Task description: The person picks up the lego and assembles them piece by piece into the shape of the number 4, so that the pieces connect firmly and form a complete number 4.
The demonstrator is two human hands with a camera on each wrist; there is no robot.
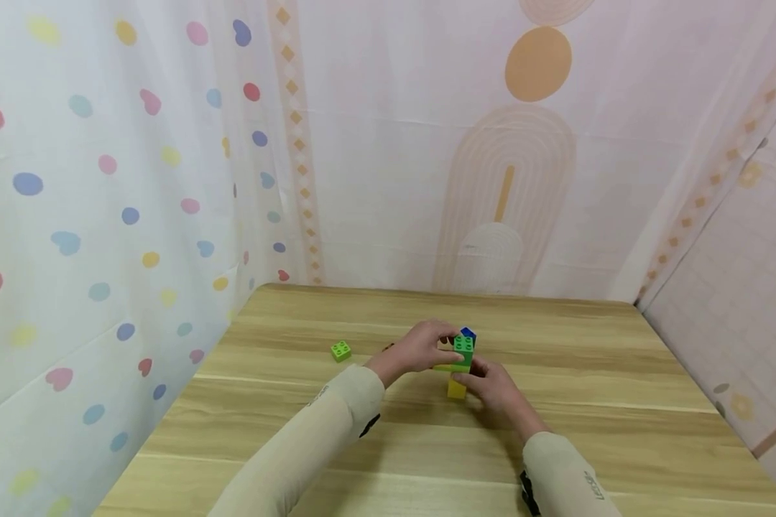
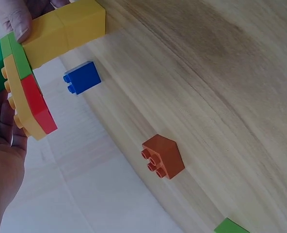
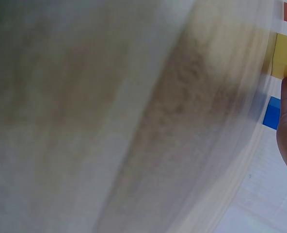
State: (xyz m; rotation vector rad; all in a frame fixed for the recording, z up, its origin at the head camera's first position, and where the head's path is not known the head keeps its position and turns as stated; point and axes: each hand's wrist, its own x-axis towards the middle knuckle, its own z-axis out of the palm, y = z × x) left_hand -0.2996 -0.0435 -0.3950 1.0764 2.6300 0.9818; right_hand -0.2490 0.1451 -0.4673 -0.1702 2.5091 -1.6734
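Note:
A tower of toy building bricks stands near the table's middle, with stacked yellow bricks [image 2: 66, 33] at its foot. Across the top run a light green piece [image 2: 18, 58], a red piece [image 2: 39, 104] and a yellow-orange studded piece [image 2: 22, 104]. A dark green brick [image 1: 463, 345] sits on top. My left hand [image 1: 423, 346] pinches this green brick between thumb and fingers. Lower down, my right hand [image 1: 496, 388] grips the tower around the yellow bricks, its thumb at the front. The right wrist view catches only part of that hand.
Behind the tower is a blue brick [image 2: 84, 77]. An orange-brown brick [image 2: 165, 155] lies to the left, partly hidden by my left wrist in the head view. Farther left rests a light green brick [image 1: 340, 350]. Patterned curtains [image 1: 388, 179] border the wooden table [image 1: 284, 316].

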